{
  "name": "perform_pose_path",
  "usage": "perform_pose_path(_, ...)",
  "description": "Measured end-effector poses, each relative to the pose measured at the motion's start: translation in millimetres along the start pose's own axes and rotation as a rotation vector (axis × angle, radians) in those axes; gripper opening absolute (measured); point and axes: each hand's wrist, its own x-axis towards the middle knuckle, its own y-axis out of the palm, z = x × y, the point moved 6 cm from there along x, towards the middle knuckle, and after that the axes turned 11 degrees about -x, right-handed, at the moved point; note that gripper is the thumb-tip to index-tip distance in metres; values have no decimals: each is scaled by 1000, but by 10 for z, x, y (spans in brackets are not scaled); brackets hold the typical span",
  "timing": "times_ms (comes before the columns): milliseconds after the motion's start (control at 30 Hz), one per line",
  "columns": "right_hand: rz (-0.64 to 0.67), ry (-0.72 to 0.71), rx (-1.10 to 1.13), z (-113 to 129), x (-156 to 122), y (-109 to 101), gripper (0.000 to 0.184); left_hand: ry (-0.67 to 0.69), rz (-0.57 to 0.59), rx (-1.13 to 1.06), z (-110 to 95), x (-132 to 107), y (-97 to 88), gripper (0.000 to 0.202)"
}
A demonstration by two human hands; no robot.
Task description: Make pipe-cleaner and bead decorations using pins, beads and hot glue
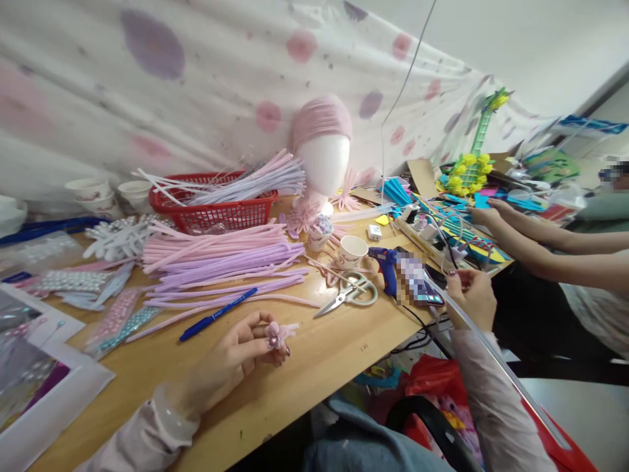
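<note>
My left hand rests on the wooden table with its fingers pinched on a small pink flower made of fuzzy wire. My right hand is off the table's right edge, fingers curled around a long clear glue stick that slants down to the lower right. A phone lies on the table just left of that hand. Scissors and a blue glue gun lie between my two hands.
Piles of pink and lilac fuzzy wires, a red basket, a blue pen, paper cups and a foam head with a pink cap cover the table. Another person's hands reach over colourful craft pieces at right.
</note>
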Motion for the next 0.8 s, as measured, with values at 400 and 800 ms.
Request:
perform_pose_path(400,191,-640,716,1800,-1337,-485,17,-2,-50,36,-14,13,23,22)
perform_pose_path(800,387,-977,826,2488,-1535,-350,19,107,-79,104,-43,9,-21,28)
